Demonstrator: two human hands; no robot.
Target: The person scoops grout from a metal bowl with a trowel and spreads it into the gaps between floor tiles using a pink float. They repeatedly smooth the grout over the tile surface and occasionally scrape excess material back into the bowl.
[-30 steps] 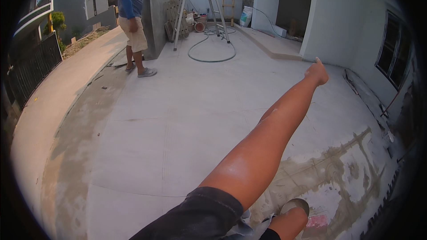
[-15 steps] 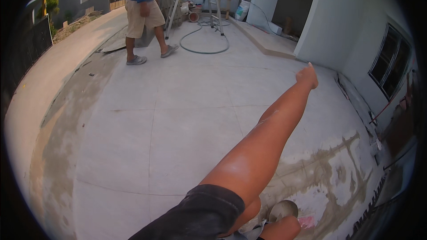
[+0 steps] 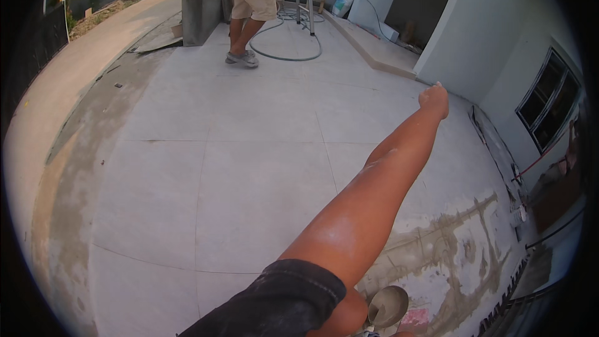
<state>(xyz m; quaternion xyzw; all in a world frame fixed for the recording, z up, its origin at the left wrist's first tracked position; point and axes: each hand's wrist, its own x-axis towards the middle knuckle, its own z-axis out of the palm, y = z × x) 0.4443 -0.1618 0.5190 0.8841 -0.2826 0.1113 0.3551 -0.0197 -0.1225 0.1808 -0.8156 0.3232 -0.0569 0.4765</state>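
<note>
Neither of my hands shows clearly. My outstretched bare leg (image 3: 380,193), dusted white at the knee, crosses from the black shorts (image 3: 268,302) at the lower edge up to the bare foot (image 3: 435,100) at the right. Beneath it, more bare skin shows, partly hidden. Beside that stands a round bowl (image 3: 388,307) with a grey inside, at the bottom edge. A pink piece (image 3: 414,320) lies to its right on the floor. A sliver of skin below the bowl is cut off by the picture's edge; I cannot make out what part it is.
Large pale tiles (image 3: 262,193) with thin joints cover the floor. Grey-brown smears (image 3: 449,243) mark it at the lower right. Another person (image 3: 249,6) stands beyond, near a hose (image 3: 287,58), a stepladder (image 3: 310,6) and a grey pillar (image 3: 203,6). A window (image 3: 549,100) is at the right.
The other person has stepped to the right, and the view has shifted slightly. The skin beside the bowl has dropped almost out of the picture. My outstretched leg stays about where it was.
</note>
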